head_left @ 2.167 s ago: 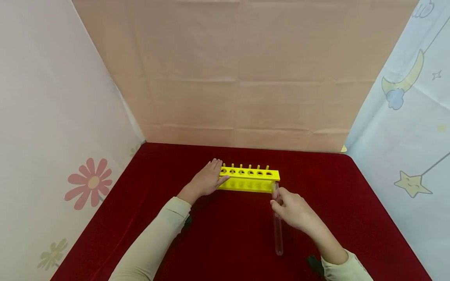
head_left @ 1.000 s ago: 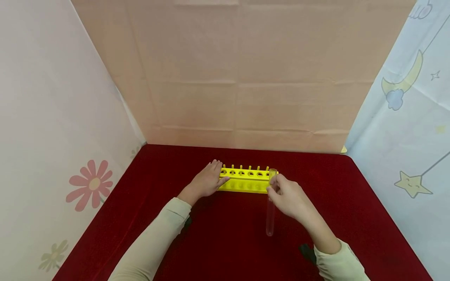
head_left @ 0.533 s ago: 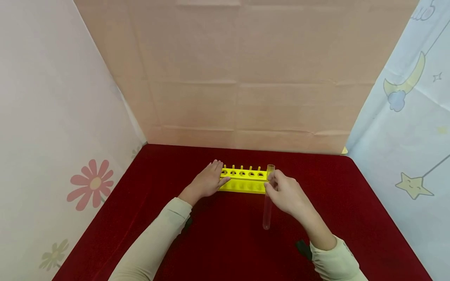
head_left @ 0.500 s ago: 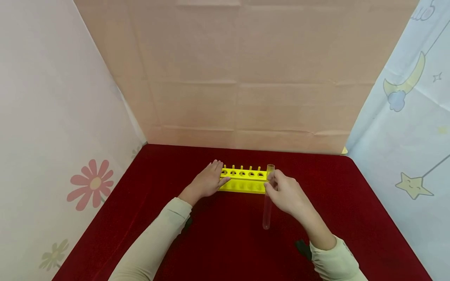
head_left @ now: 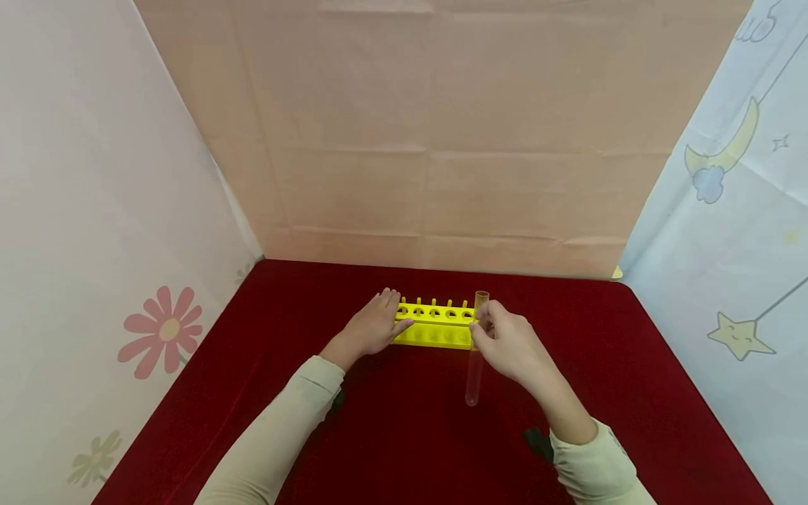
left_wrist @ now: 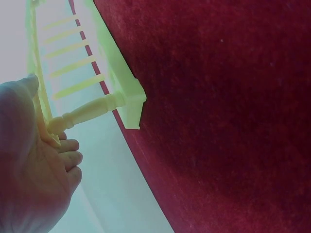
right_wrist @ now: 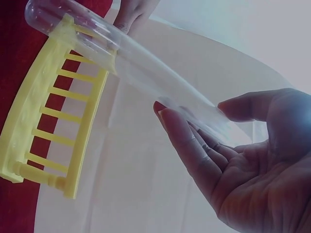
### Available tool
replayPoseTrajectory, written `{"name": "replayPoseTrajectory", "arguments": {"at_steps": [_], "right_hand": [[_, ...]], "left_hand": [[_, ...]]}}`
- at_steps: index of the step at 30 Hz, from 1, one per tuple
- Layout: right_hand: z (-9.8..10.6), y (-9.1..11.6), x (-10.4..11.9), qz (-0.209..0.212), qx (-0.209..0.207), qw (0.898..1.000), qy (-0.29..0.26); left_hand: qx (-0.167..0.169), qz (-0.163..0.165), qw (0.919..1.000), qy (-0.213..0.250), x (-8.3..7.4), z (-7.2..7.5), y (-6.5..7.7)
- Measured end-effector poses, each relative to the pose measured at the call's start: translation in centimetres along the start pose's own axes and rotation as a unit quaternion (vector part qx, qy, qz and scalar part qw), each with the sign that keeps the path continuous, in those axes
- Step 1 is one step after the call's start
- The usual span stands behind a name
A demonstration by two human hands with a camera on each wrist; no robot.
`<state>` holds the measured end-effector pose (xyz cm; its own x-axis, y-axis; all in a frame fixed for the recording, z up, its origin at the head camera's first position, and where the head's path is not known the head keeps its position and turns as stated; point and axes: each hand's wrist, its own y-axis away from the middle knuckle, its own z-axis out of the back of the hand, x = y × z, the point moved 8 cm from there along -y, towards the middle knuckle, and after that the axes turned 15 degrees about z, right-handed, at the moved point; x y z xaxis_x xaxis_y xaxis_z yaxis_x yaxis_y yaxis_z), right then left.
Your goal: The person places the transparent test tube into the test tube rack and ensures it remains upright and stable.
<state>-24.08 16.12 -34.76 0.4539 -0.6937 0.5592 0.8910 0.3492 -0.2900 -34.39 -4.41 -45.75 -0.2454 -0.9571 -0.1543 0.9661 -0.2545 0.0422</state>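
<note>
A yellow test tube rack [head_left: 434,335] with a row of round holes and several back pegs stands on the red cloth. My left hand [head_left: 372,324] grips its left end, thumb along the front; the left wrist view has the thumb [left_wrist: 32,85] and fingers on either side of the rack's top plate [left_wrist: 43,102]. With thumb and fingertips, my right hand [head_left: 514,347] pinches a clear glass test tube [head_left: 472,386] near its open upper end. The tube is held in front of the rack's right end, rounded bottom down, overlapping the rack in the head view. Part of it is hidden behind the fingers.
Red velvety cloth [head_left: 391,435] covers the table. A brown paper sheet [head_left: 429,189] rises behind it. Patterned white sheets stand at the left [head_left: 76,231] and right [head_left: 713,245] sides.
My right hand has moved the test tube left and up, from beside the rack's right end to in front of it. The left hand has stayed on the rack.
</note>
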Motion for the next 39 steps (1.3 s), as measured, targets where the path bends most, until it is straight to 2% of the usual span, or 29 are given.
{"name": "replayPoseTrajectory", "arguments": {"at_steps": [21,32,39], "right_hand": [[0.4,-2.3,1.7,0.029,-0.012,1.0,-0.001],[0.2,-3.3,2.4,0.028,-0.012,0.999,-0.02],[0.4,-4.0,2.8,0.031,-0.02,0.999,-0.027]], "left_hand": [[-0.001,0.0,1.0,-0.005,0.1,0.1,0.0],[0.001,-0.001,1.0,-0.005,0.1,0.0,0.0],[0.008,0.01,0.9999,0.004,0.2,0.1,0.0]]}}
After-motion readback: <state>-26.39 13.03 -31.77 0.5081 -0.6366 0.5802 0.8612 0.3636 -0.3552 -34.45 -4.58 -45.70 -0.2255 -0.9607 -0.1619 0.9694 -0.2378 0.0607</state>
